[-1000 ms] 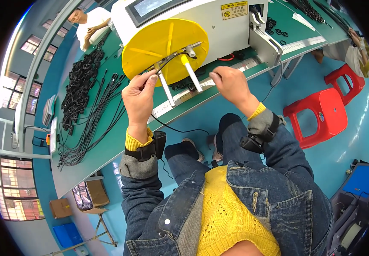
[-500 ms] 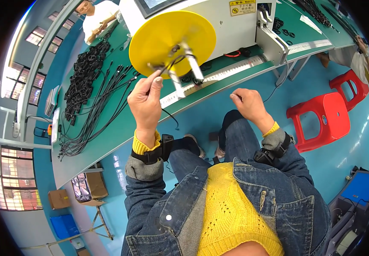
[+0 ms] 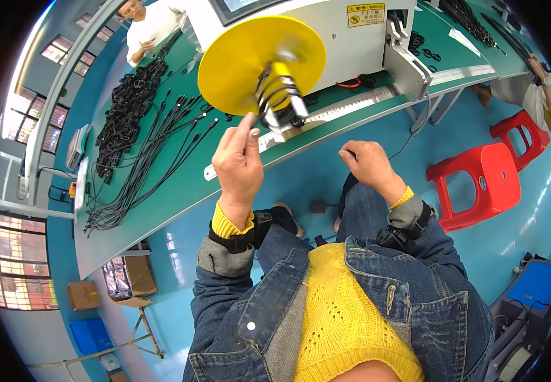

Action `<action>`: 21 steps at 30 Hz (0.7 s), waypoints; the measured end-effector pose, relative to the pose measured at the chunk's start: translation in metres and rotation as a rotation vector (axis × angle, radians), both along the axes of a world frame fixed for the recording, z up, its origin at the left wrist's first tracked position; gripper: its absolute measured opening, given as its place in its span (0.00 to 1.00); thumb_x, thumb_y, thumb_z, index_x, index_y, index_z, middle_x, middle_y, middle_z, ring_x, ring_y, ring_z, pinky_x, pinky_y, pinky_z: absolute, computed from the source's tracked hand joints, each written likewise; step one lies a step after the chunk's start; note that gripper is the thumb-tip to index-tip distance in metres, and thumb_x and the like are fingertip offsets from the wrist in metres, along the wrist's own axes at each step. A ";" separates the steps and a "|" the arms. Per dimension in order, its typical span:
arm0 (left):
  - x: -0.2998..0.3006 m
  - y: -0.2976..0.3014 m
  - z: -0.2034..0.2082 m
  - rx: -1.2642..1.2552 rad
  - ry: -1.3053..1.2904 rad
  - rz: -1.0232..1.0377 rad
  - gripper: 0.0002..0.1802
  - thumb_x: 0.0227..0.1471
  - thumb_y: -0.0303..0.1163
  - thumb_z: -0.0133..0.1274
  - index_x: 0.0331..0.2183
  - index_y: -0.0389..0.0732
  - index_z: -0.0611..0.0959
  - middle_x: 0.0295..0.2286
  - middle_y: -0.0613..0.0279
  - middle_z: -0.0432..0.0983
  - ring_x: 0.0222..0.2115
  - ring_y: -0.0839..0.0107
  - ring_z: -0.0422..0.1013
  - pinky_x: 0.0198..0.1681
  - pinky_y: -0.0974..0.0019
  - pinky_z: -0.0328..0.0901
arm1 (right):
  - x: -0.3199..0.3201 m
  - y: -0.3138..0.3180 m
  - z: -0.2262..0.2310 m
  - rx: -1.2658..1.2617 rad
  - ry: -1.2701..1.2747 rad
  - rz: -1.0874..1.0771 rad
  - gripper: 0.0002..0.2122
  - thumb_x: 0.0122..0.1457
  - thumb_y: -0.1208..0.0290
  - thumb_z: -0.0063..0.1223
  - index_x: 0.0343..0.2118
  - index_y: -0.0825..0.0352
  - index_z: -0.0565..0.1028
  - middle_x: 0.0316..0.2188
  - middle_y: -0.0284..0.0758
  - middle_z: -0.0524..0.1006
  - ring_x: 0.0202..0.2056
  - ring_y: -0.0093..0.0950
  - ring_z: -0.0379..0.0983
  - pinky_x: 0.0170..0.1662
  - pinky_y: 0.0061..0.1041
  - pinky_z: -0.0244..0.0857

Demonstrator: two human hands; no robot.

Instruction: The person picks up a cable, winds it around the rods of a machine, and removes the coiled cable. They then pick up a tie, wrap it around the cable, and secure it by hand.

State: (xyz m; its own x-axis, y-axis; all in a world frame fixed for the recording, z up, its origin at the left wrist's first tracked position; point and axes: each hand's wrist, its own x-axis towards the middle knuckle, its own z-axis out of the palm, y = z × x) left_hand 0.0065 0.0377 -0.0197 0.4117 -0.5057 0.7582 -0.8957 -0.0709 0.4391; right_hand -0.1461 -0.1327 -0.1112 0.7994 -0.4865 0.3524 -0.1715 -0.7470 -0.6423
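Observation:
A yellow disc [image 3: 237, 60] on the front of a white machine carries metal pegs, blurred as if turning. Loops of black cable [image 3: 272, 95] are wound around the pegs. My left hand [image 3: 238, 167] is at the lower edge of the disc, right by the loops. Its index finger points up, the thumb lies close to it and the other fingers are curled. Whether cable is between the fingertips is hidden. My right hand [image 3: 371, 167], loosely closed with nothing visible in it, hovers off the table's front edge.
A metal ruler [image 3: 352, 100] lies along the green table [image 3: 161, 197]. Left of the disc are a heap of coiled black cables [image 3: 126, 108] and a bundle of straight ones [image 3: 142, 172]. Red stools [image 3: 485, 184] stand at right. A person [image 3: 151, 32] sits across the table.
The pegs have turned and more cable loops are around them. The loose cable end that hung below my left hand no longer shows. My left hand has shifted right and slightly down.

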 end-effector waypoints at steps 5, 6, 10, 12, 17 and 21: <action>-0.011 -0.013 0.014 -0.024 -0.158 0.052 0.18 0.44 0.19 0.51 0.41 0.33 0.74 0.21 0.56 0.68 0.18 0.65 0.66 0.21 0.70 0.62 | 0.006 0.001 0.023 -0.035 -0.136 0.014 0.06 0.48 0.71 0.52 0.24 0.69 0.74 0.20 0.42 0.73 0.23 0.39 0.71 0.26 0.30 0.64; -0.012 -0.017 0.022 0.029 -0.259 0.091 0.19 0.43 0.20 0.51 0.41 0.33 0.74 0.21 0.57 0.68 0.18 0.65 0.66 0.21 0.69 0.62 | 0.009 0.003 0.032 -0.045 -0.199 0.017 0.06 0.48 0.71 0.52 0.24 0.69 0.74 0.19 0.42 0.73 0.21 0.37 0.71 0.25 0.29 0.64; -0.023 -0.028 0.036 0.156 -0.500 0.182 0.20 0.39 0.20 0.52 0.40 0.34 0.75 0.22 0.58 0.66 0.19 0.64 0.67 0.21 0.67 0.63 | 0.020 0.015 0.078 0.037 -0.386 0.037 0.06 0.48 0.70 0.54 0.25 0.68 0.74 0.17 0.40 0.72 0.18 0.31 0.70 0.22 0.25 0.62; -0.028 -0.033 0.038 0.200 -0.578 0.203 0.19 0.37 0.21 0.52 0.38 0.35 0.76 0.22 0.60 0.66 0.20 0.65 0.67 0.21 0.67 0.64 | 0.028 0.018 0.087 0.004 -0.388 0.091 0.07 0.49 0.70 0.53 0.25 0.69 0.74 0.16 0.39 0.72 0.16 0.28 0.69 0.21 0.24 0.62; -0.024 -0.034 0.036 0.207 -0.708 0.193 0.18 0.36 0.22 0.52 0.36 0.36 0.78 0.21 0.61 0.66 0.20 0.66 0.66 0.21 0.68 0.63 | 0.058 0.025 0.081 0.364 -0.220 0.169 0.10 0.50 0.66 0.52 0.22 0.69 0.73 0.16 0.42 0.72 0.17 0.37 0.69 0.21 0.30 0.62; -0.023 -0.030 0.035 0.200 -0.746 0.143 0.15 0.35 0.22 0.53 0.33 0.36 0.79 0.21 0.61 0.66 0.20 0.67 0.65 0.21 0.69 0.62 | 0.066 0.034 0.078 1.158 -0.338 0.319 0.08 0.51 0.71 0.52 0.23 0.71 0.72 0.13 0.32 0.71 0.14 0.18 0.65 0.18 0.20 0.60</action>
